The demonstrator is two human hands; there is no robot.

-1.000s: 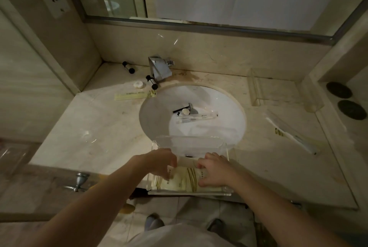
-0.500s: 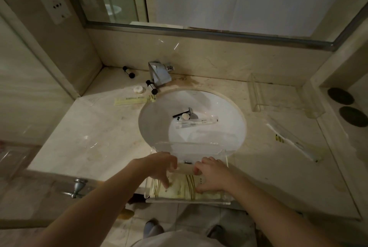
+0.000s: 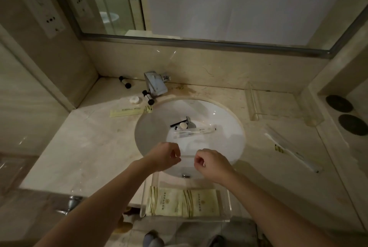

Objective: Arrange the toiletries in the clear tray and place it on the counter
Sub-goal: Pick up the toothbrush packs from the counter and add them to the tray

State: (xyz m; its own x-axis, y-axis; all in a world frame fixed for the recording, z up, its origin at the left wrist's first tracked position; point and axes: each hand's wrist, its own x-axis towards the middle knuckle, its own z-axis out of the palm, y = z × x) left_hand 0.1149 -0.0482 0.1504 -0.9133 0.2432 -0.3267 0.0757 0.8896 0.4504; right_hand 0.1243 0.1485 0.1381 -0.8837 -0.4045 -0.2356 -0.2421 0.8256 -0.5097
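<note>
Down at the front edge of the counter (image 3: 83, 147) sits the clear tray (image 3: 226, 203), its near side overhanging the lip; two pale packets (image 3: 179, 201) with gold stripes lie flat in it side by side, their print too small to read, and the tray's far wall is hard to pick out against the sink (image 3: 151, 127). Both hands hover above that far side, over the sink's near rim; the left hand (image 3: 163, 157) is curled, thumb and forefinger nearly meeting, and the right hand (image 3: 213, 164) is loosely fisted; whether either pinches anything I cannot tell, since the clear plastic below them barely shows. In the basin lie a wrapped toothbrush (image 3: 196, 131), a small round cap (image 3: 183, 126) and a dark stick, partly hidden by the drain stopper. By the tap (image 3: 155, 85) are two small bottles (image 3: 124, 82) with black caps, a white disc (image 3: 134, 99) and a long yellow sachet (image 3: 127, 111). To the right, a second clear tray (image 3: 256, 115) is almost invisible against the stone; another wrapped brush (image 3: 294, 153) lies near it. Shoes show at the bottom, cut off.
</note>
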